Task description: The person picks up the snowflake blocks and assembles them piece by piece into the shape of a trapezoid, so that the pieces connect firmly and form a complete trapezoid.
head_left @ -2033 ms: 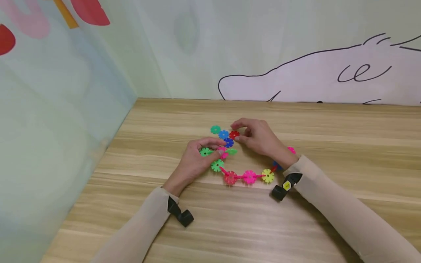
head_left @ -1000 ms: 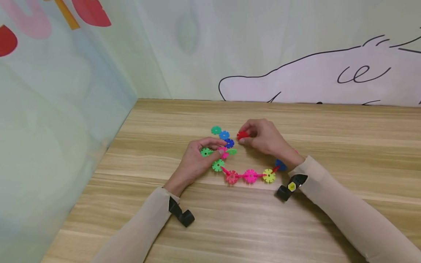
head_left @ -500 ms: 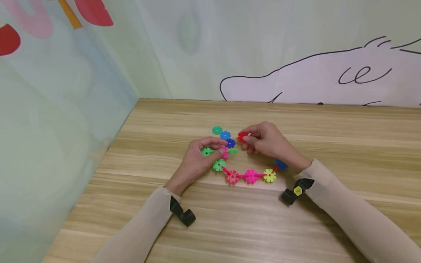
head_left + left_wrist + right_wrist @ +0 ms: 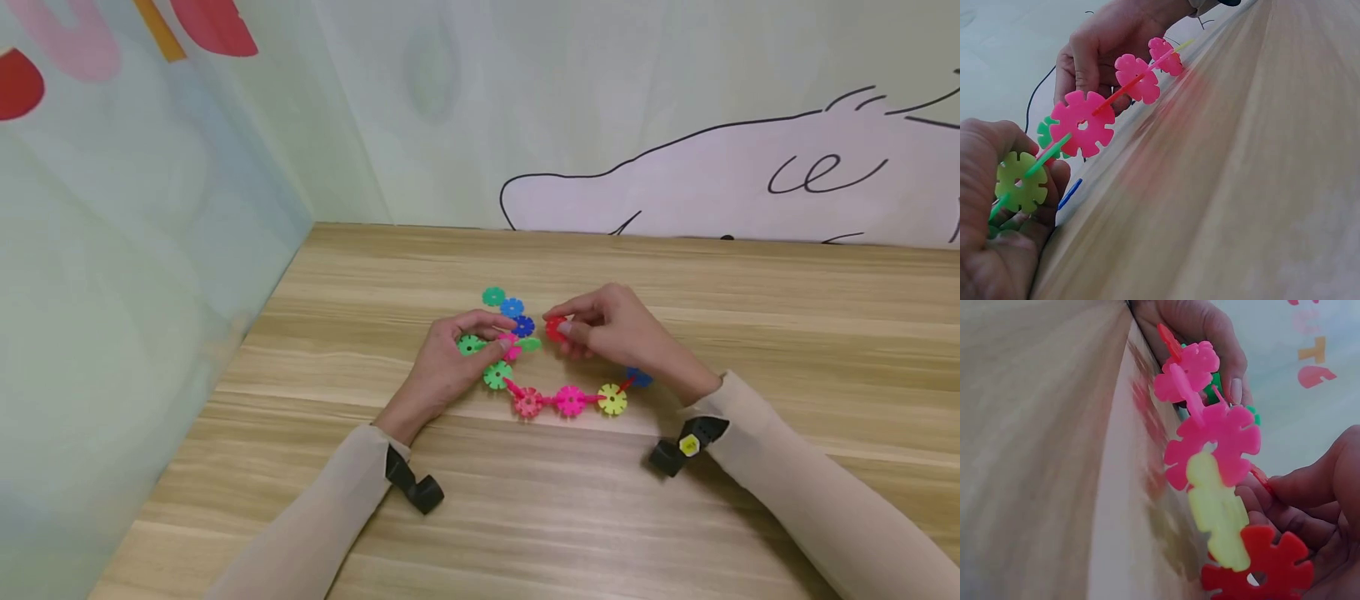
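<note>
My left hand pinches the chain of notched snowflake discs at a pink disc, between thumb and fingers. A light green disc juts right from there, and a green disc shows by the fingers. From a lower green disc, the chain curves right through a bright pink disc and a yellow disc to a blue disc. My right hand pinches a loose red disc, a short gap right of the left hand. In the right wrist view its thumb presses the red disc's edge.
Beyond the left fingers lie a teal green disc, a light blue disc and a dark blue disc in a slanting row on the wooden table. Walls with printed drawings border the table behind and at left.
My right hand has taken the red disc from beside the light blue one, shifted it right and drawn it nearer to me, turning it up. The left hand stays in place.
</note>
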Available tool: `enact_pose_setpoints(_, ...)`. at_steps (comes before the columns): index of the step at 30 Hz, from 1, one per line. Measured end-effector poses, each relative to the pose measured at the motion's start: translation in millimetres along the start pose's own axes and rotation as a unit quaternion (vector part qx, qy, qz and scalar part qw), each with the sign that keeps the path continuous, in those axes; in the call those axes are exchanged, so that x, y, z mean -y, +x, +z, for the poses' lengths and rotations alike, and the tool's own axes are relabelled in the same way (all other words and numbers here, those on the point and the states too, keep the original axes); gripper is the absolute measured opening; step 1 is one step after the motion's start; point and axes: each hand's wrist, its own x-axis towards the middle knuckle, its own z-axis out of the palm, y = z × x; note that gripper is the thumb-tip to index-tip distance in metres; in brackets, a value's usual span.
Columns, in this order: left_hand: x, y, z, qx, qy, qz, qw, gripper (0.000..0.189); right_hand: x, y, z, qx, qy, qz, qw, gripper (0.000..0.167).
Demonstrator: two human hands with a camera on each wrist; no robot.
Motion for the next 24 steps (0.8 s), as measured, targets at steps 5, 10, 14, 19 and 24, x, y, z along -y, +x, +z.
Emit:
enact_pose_setpoints(5,0.3,0.2,-0.5,0.002,0.003,0.005,1.0000,0.025,-0.4,-4.3,-0.5,0.011,0.019,-0.004,0.9998,0.028)
enact_pose_setpoints(10,1.2,0.4,-0.9,0.003,0.002,0.003,1.0000,0.025,-0.6,-6.0,0.7,0.030,0.044,-0.016,0.9985,0.028)
enact_pose_setpoints(14,2.2,0.8,-0.2,0.002,0.000,0.004,1.0000,0.024,-0.9,-6.0,2.3,0.037,0.050,-0.020,0.9979,0.028)
enact_pose_setpoints(19,2.2,0.8,0.4,0.003,-0.002,0.007,1.0000,0.024,-0.4,-5.8,3.3,0.042,0.052,-0.013,0.9977,0.029)
enact_pose_setpoints(24,1.0,0.1,0.1,0.004,-0.002,0.007,1.0000,0.025,0.0,-5.2,5.0,0.047,0.054,-0.010,0.9974,0.029)
